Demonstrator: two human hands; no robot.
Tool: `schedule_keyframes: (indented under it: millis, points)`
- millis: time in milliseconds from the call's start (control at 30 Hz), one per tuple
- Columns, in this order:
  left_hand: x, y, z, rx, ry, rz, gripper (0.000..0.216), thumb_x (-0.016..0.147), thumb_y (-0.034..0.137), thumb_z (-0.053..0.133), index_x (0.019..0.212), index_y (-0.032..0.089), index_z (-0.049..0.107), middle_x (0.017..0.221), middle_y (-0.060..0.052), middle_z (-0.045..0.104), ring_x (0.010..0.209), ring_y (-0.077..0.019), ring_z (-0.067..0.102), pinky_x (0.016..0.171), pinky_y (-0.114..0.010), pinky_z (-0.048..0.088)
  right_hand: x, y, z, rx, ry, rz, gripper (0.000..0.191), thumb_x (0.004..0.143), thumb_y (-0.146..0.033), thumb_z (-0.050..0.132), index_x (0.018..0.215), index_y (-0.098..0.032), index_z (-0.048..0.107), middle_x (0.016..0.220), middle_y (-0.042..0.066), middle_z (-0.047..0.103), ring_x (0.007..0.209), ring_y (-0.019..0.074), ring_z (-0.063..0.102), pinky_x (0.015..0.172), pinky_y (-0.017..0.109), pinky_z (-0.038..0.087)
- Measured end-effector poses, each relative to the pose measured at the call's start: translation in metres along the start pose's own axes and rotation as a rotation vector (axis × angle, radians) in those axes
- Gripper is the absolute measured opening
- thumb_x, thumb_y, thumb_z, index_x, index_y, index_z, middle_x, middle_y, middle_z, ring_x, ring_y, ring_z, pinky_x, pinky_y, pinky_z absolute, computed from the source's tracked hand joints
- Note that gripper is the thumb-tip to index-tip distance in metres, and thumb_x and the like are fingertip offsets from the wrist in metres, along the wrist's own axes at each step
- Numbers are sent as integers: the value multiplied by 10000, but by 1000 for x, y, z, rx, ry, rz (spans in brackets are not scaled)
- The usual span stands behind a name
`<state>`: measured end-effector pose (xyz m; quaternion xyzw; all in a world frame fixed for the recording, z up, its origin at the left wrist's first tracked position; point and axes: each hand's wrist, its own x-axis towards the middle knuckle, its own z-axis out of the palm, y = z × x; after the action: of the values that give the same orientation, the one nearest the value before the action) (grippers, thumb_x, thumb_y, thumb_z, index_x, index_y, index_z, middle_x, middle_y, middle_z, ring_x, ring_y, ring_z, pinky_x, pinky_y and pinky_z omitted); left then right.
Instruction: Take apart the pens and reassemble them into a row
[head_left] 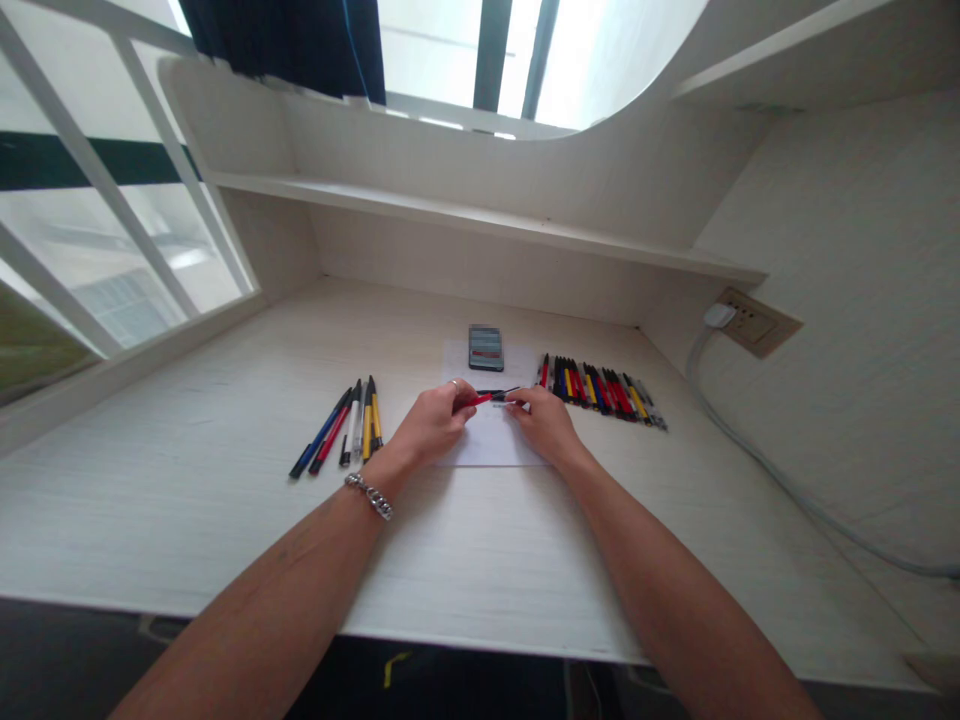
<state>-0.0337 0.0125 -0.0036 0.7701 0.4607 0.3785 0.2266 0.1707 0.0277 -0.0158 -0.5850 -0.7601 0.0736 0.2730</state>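
While both hands are working over the white paper point(487, 452), the head view is showing the left hand point(441, 415) clamped on a red pen point(481, 400) above the middle of the paper. The right hand point(541, 418), over the paper's right part, is pinching a slim dark piece point(499, 397) at the red pen's end; whether the two are joined is too small to tell. For clean work, both pinches should probably be gripping close to that meeting point, keeping the parts in one line, with any push or twist being gentle, since small parts could be slipping loose. Working low would be helping a dropped part land on the paper. A dark flat case point(486, 347) is lying at the paper's far end, a row of pens point(600, 388) is lying right of it, and loose pens point(321, 435) are lying left of it, so sideways sweeps would be risking knocks.
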Motion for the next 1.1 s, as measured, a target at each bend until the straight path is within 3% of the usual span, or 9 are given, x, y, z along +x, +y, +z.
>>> schedule_keyframes:
  millis: [167,367,567,700,1100]
  points:
    - [0,1,0,5,-2,12,97,809,209,552,876,210,623,863,-45,695,782,-180,622,709,-299,462,1,-2,2,-89,-42,34,171,828,-283,578,913,-226,716,889,70,638,810,177,578,748,270,405]
    - [-1,0,-1,0,3,3,106,806,208,548,872,209,631,866,-48,695,775,-182,617,707,-305,457,-1,-3,-2,-77,-71,32,125,818,-212,563,804,-197,686,855,72,658,808,173,578,733,259,396]
    - [-1,-3,-4,35,7,-27,110,809,226,545,876,209,631,869,-53,695,780,-187,616,697,-306,452,-8,6,-28,148,123,29,129,827,-224,547,855,-190,669,787,44,686,718,163,604,673,264,423]
    - [-1,-3,-4,55,-1,-24,117,807,225,544,876,203,635,855,-53,693,769,-182,612,691,-296,449,-13,9,-44,220,231,-31,162,824,-232,553,900,-191,691,858,53,699,754,169,624,714,282,453]
    - [-2,-2,-3,62,-37,-33,124,803,196,545,885,191,637,844,-33,680,777,-157,603,709,-270,443,-16,1,-48,160,252,-169,159,839,-167,539,881,-190,690,865,52,665,796,170,608,740,287,449]
